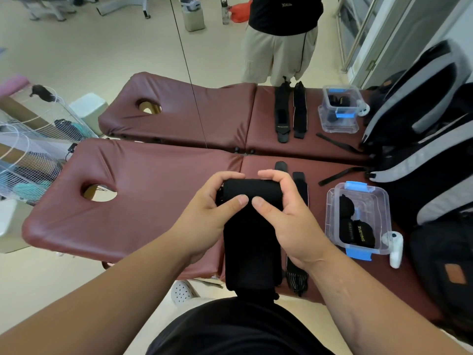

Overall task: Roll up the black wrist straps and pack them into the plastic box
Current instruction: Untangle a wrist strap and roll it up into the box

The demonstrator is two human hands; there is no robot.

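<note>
Closest to me is the black shirt (pixel 230 329) at the bottom edge, with both bare forearms reaching out from it over the maroon padded massage table (pixel 143 216). The left hand (pixel 213 198) and right hand (pixel 279 201) both grip the rolled end of a long black fabric wrist strap (pixel 252 189), with fingers curled over its top and thumbs pressed to its near side, tips almost meeting. The unrolled part of the strap lies flat on the table toward me and hangs over the near edge. Just right of it, a second black wrist strap with a pale edge stripe (pixel 303 193) lies flat. Further right I see the clear plastic box with blue latches (pixel 330 226), holding rolled black straps (pixel 355 233). A small white plastic object (pixel 395 249) sits at its near right corner, and a grey-and-black backpack (pixel 422 170) lies beyond.
</note>
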